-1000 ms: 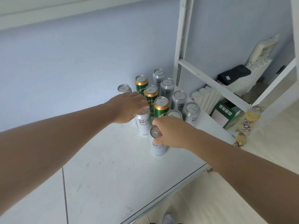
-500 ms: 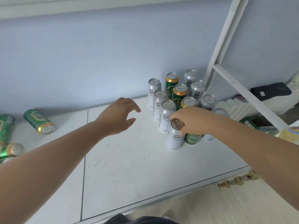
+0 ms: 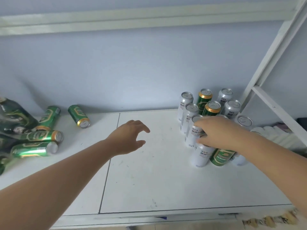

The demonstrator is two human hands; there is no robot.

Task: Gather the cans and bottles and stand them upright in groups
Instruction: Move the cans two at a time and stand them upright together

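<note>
Roughly half done: one upright group stood, a heap still lay down.

On the white tabletop [image 3: 166,180], the standing cans [image 3: 211,110] clustered right; green cans [image 3: 46,135] and bottles [image 3: 13,113] lay left. The right hand [image 3: 217,133] gripped a white can [image 3: 201,155]; the left hand [image 3: 127,138] hovered spread, empty.

A single head-worn camera looks forward and down from close above the white table [image 3: 166,180], facing the far wall [image 3: 132,72]. Both forearms enter from the near edge.
</note>
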